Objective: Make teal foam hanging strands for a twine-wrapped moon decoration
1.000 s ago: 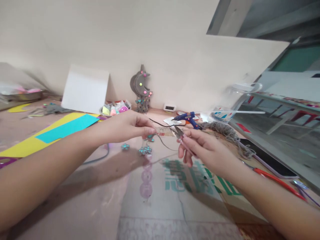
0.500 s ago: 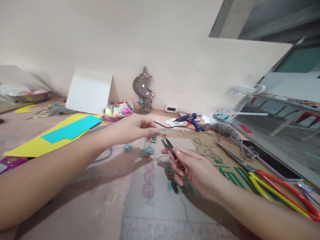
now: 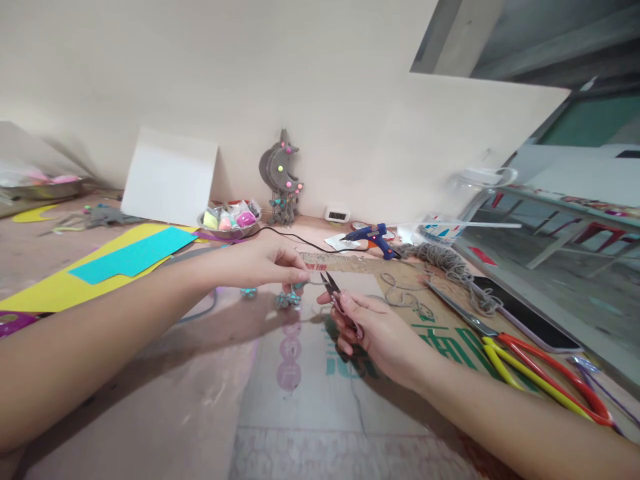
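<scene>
My left hand (image 3: 273, 263) is closed in a pinch on a thin thread, its short end pointing right toward the blades. Small turquoise-and-grey ornaments (image 3: 289, 300) show just below these fingertips; whether they hang or lie on the table I cannot tell. Another turquoise piece (image 3: 249, 292) lies to their left. In my right hand (image 3: 367, 320) is a pair of small thread snips (image 3: 336, 293), gripped round the handles. Their dark blades stand slightly apart, tips close to the thread and pointing up and left.
A blue glue gun (image 3: 373, 237), grey yarn (image 3: 445, 263), phone (image 3: 525, 313) and large red-and-yellow scissors (image 3: 540, 373) lie to the right. Behind are a moon ornament (image 3: 281, 170), a white clock (image 3: 337, 213) and a bowl (image 3: 230, 233) of coloured packets. Turquoise card (image 3: 135, 255) lies left.
The whole view has shifted slightly. My left hand has come down a little, and the snips' blades now stand at the thread beside its fingertips. Both hands keep their hold.
</scene>
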The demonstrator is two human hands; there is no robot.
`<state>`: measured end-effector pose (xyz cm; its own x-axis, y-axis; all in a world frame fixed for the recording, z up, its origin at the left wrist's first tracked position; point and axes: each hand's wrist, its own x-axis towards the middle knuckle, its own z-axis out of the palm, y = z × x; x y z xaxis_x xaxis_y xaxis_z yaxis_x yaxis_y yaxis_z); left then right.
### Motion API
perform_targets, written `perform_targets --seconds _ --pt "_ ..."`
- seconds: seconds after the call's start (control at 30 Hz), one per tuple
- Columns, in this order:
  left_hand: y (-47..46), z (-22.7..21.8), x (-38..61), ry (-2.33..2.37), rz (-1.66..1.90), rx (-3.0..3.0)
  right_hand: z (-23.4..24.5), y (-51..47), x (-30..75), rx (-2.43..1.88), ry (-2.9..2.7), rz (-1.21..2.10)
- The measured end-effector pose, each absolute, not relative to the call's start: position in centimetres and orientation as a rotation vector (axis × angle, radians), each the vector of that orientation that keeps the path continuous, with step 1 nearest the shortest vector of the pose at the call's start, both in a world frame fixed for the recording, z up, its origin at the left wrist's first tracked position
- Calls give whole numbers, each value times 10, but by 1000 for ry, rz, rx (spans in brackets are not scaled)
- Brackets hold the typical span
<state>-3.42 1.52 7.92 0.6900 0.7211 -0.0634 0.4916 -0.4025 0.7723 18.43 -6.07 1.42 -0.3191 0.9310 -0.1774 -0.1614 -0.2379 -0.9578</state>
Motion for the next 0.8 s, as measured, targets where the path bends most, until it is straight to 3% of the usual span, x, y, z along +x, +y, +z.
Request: perform_targets --seconds 0.8 --pt "12 81 -32 1012 346 2187 12 -63 182 -822 -1082 1887"
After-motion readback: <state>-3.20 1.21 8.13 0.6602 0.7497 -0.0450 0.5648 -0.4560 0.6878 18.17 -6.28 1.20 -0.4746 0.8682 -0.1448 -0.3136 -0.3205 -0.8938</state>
